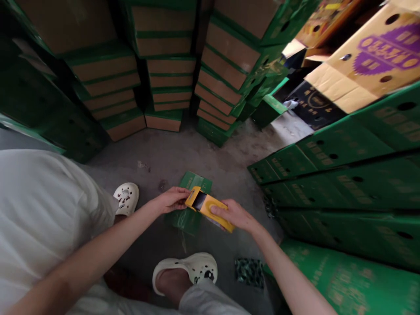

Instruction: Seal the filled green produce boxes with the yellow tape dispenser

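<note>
A small yellow cardboard box [215,212] is held out in front of me, its flap end turned to the left and opened. Dark space shows just inside the opening. My right hand [231,213] wraps round the body of the box, thumb on top. With its fingers pinched, my left hand [173,199] grips the open flap [193,197]. Below the hands, a green carton [187,221] lies on the floor, partly covered by them.
Stacked green and brown cartons [170,72] stand ahead. More green cartons [328,170] form a wall on the right, with a purple-printed box [357,57] on top. A dark patterned packet [249,272] lies on the concrete floor [154,153] near my white clogs [187,267].
</note>
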Demonstrator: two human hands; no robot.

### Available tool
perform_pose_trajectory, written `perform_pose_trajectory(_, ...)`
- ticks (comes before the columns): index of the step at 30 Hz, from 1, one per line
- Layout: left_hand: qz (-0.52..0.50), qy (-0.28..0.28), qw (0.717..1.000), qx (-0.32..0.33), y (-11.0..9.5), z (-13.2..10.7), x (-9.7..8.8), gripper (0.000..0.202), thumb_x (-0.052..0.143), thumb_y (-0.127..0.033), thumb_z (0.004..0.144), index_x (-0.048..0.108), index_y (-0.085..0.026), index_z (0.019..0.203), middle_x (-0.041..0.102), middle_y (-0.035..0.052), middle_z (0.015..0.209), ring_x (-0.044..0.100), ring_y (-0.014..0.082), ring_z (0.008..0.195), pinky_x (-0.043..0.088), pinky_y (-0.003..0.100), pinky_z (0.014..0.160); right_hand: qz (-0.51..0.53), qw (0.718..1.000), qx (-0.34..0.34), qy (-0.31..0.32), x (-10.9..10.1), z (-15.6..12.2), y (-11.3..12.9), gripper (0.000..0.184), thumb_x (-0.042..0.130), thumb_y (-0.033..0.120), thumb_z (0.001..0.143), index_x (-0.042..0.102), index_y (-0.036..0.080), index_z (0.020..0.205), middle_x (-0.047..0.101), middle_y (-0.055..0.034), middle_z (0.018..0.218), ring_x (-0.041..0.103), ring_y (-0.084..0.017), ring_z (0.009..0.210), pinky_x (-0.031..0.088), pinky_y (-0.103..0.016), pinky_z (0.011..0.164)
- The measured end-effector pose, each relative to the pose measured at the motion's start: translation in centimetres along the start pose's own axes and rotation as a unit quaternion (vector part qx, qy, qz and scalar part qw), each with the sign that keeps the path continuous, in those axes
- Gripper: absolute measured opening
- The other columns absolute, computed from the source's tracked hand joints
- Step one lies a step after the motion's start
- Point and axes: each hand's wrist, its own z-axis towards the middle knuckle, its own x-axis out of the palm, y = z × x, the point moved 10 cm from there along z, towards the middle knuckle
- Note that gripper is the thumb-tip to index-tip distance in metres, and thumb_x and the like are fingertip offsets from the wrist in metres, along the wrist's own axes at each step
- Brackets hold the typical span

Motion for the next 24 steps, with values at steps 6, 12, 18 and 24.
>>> perform_pose_trajectory(6,0.063,-0.082,0.990,0.098,-2.3,0.3,-4.2,0.031,0.079,-0.040,0.068,0.067,-0.013,0.080,0.066,0.0011,0.067,0.057,0.0086,0.056,0.044,0.022,0.058,-0.058,0.998,0.019,0.015,0.1,0.4,-1.7,0.060,0.060,0.076,0.071,0.061,0.016,0.076,0.067,-0.0036,0.064,0.064,-0.017,0.057,0.043,-0.020,0.047)
perform_pose_trajectory(12,0.119,-0.103,0.976,0.152,-5.3,0.0,-7.6,0.034,0.073,-0.043,0.075,0.065,-0.015,0.092,0.069,0.0028,0.075,0.058,0.0107,0.060,0.041,0.022,0.057,-0.061,0.997,0.036,-0.024,-2.4,-0.7,-3.9,0.059,0.058,0.073,0.073,0.062,0.015,0.080,0.068,-0.0039,0.068,0.063,-0.018,0.059,0.042,-0.022,0.048)
perform_pose_trajectory(18,0.162,-0.063,0.971,0.163,-5.2,0.4,-8.4,0.052,0.080,-0.035,0.067,0.059,-0.017,0.111,0.069,0.0017,0.080,0.061,0.0120,0.069,0.042,0.023,0.063,-0.183,0.980,-0.006,-0.072,-2.6,1.5,-2.3,0.062,0.055,0.076,0.073,0.064,0.015,0.073,0.065,-0.0027,0.066,0.058,-0.016,0.061,0.033,-0.021,0.046)
perform_pose_trajectory(24,0.162,-0.106,0.967,0.165,-4.7,1.1,-13.0,0.056,0.081,-0.031,0.064,0.054,-0.016,0.110,0.069,-0.0005,0.073,0.064,0.0128,0.067,0.046,0.025,0.068,-0.226,0.972,0.011,-0.061,-3.6,0.9,-4.0,0.062,0.055,0.075,0.074,0.066,0.014,0.071,0.062,-0.0028,0.063,0.056,-0.015,0.058,0.030,-0.021,0.046)
